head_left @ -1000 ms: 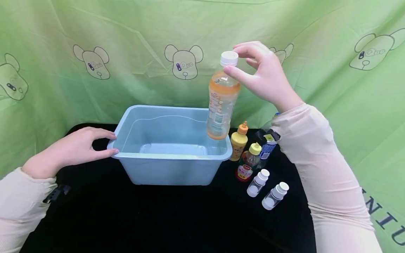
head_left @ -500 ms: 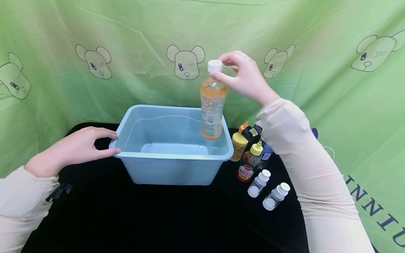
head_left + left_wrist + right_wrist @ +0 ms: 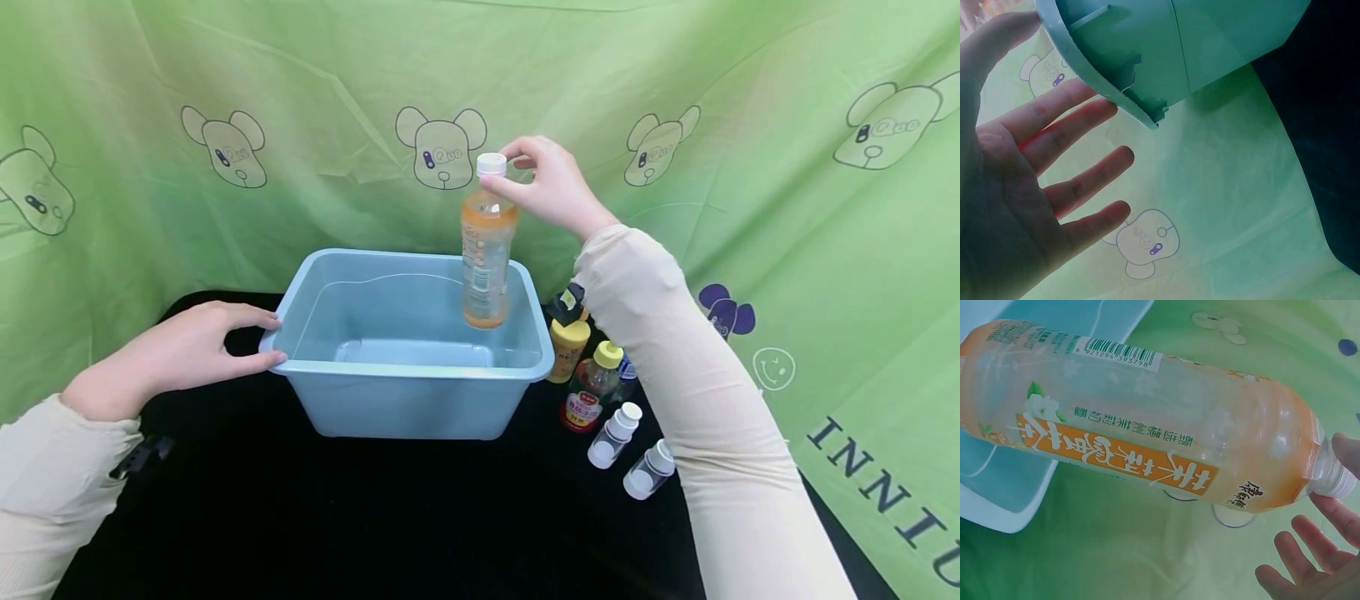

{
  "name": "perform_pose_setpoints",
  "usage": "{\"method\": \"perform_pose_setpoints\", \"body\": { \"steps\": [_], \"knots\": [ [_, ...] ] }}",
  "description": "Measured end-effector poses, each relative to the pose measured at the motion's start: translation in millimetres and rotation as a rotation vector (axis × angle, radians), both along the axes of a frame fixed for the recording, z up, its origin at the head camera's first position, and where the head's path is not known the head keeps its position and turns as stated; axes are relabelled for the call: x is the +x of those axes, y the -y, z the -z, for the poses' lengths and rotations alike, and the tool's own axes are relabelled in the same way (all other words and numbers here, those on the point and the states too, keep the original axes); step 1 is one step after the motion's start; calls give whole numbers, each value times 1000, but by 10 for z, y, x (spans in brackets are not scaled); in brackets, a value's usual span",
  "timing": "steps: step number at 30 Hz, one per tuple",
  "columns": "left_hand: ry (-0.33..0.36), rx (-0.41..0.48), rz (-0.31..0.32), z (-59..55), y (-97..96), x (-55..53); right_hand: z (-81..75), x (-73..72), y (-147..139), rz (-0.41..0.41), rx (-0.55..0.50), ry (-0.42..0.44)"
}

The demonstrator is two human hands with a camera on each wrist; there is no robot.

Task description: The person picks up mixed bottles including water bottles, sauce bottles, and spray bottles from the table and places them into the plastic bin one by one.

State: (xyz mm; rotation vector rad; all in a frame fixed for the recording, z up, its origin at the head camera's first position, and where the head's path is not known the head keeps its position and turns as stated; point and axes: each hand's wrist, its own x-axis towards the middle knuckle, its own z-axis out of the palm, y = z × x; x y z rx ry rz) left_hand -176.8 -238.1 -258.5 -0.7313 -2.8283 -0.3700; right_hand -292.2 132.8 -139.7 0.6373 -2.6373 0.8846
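By its white cap, a clear plastic drink bottle (image 3: 486, 275) with an orange-banded label hangs from my right hand (image 3: 551, 187), pinched between thumb and fingers. It is nearly upright, its base inside the right part of a light blue plastic tub (image 3: 405, 404). In the right wrist view the label of the bottle (image 3: 1129, 419) faces the camera, and the other fingers spread free of it. My left hand (image 3: 183, 350) touches the tub's left rim with thumb and fingertips. Seen from the left wrist, the fingers of the left hand (image 3: 1035, 162) are extended, some touching the rim.
Right of the tub stand a yellow squeeze bottle (image 3: 567, 350), a red-labelled bottle with a yellow cap (image 3: 591, 392), and two small clear bottles with white caps (image 3: 615, 433). A blue-labelled bottle (image 3: 626, 379) is partly behind the right sleeve. A green curtain (image 3: 330, 150) hangs behind the black tabletop (image 3: 337, 517).
My right hand has carried the bottle left and slightly down, from above the tub's right edge to over its inside. The left hand has stayed at the rim.
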Motion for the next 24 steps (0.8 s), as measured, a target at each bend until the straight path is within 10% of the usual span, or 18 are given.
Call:
{"method": "perform_pose_setpoints", "body": {
  "steps": [24],
  "knots": [
    [7, -5, -16, 15, 12, 12, 420, -273, 84, 15, 192, 154]
  ]
}}
